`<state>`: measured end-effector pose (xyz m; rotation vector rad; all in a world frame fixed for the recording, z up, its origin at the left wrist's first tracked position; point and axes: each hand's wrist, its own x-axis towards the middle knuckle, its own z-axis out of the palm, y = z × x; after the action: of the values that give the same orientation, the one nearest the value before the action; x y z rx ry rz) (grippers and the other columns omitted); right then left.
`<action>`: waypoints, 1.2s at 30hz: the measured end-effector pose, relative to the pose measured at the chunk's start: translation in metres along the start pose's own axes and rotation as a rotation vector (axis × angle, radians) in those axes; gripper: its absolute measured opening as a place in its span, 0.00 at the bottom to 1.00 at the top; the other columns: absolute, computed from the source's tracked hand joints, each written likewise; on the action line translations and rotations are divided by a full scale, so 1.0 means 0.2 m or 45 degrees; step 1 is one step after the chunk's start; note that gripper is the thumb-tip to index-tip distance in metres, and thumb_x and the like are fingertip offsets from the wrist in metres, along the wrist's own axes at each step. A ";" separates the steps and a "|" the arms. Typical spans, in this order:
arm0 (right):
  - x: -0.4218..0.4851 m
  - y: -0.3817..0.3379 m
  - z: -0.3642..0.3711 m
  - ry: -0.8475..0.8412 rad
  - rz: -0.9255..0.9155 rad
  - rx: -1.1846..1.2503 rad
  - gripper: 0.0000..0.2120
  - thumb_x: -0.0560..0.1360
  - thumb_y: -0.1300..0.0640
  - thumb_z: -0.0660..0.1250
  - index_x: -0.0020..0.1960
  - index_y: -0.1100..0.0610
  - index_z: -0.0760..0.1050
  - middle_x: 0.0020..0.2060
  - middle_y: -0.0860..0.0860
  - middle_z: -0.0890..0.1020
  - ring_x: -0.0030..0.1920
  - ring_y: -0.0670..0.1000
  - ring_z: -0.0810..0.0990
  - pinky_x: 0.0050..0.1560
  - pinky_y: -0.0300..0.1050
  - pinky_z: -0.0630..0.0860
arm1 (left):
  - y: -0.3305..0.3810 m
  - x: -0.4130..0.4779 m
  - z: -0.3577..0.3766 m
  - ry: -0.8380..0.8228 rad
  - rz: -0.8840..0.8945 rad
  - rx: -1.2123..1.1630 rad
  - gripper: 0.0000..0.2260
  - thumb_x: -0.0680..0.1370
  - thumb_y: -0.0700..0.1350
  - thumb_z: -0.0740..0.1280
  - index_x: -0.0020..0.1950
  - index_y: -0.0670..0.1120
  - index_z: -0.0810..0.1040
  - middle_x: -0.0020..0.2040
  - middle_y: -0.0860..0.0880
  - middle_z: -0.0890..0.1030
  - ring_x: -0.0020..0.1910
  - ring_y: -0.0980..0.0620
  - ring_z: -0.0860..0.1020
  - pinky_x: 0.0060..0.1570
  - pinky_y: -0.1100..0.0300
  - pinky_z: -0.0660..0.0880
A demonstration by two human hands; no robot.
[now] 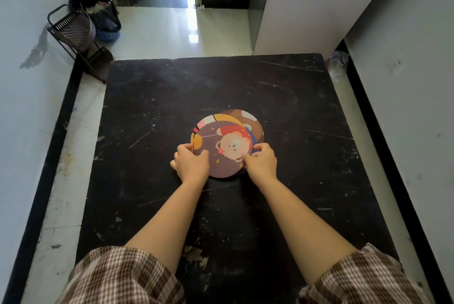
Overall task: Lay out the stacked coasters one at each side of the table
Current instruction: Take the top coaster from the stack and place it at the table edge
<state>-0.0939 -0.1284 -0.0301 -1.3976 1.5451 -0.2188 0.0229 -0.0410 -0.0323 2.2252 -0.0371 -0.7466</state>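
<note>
A loose stack of round cartoon-printed coasters lies near the middle of the black table. The top coaster is purple with a pink bear in a red hat. Under it, a yellow and white coaster sticks out at the back left and a brown coaster at the back right. My left hand pinches the near left edge of the top coaster. My right hand pinches its near right edge. How many coasters are stacked is hidden.
A dark wire rack and a dark bag with a blue basket stand on the floor past the table's far left corner. White walls run close along both sides. A doorway opens beyond the far edge.
</note>
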 end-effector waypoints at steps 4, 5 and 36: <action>-0.02 0.00 -0.06 -0.144 0.148 0.270 0.12 0.74 0.66 0.66 0.56 0.55 0.76 0.49 0.54 0.81 0.42 0.51 0.82 0.36 0.42 0.81 | -0.03 -0.02 -0.04 -0.016 0.006 -0.203 0.16 0.73 0.41 0.69 0.60 0.47 0.71 0.50 0.51 0.76 0.49 0.53 0.74 0.47 0.57 0.74; -0.04 0.02 -0.08 -0.174 0.179 0.315 0.11 0.75 0.67 0.65 0.54 0.54 0.76 0.47 0.54 0.81 0.40 0.50 0.82 0.33 0.40 0.79 | -0.05 -0.04 -0.06 -0.016 -0.002 -0.226 0.18 0.73 0.42 0.69 0.62 0.46 0.72 0.47 0.53 0.76 0.47 0.54 0.74 0.46 0.58 0.73; -0.73 0.98 -0.66 -0.293 0.226 0.234 0.05 0.71 0.63 0.70 0.47 0.58 0.79 0.37 0.53 0.81 0.35 0.50 0.77 0.35 0.43 0.72 | -0.87 -1.07 -0.11 -0.687 -0.021 -0.015 0.12 0.78 0.36 0.62 0.55 0.50 0.76 0.40 0.43 0.82 0.37 0.48 0.79 0.39 0.55 0.76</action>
<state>-0.3443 -0.0058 -0.0238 -1.0956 1.4103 -0.0854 -0.1776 0.1502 -0.0316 1.9544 -0.2779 -1.3298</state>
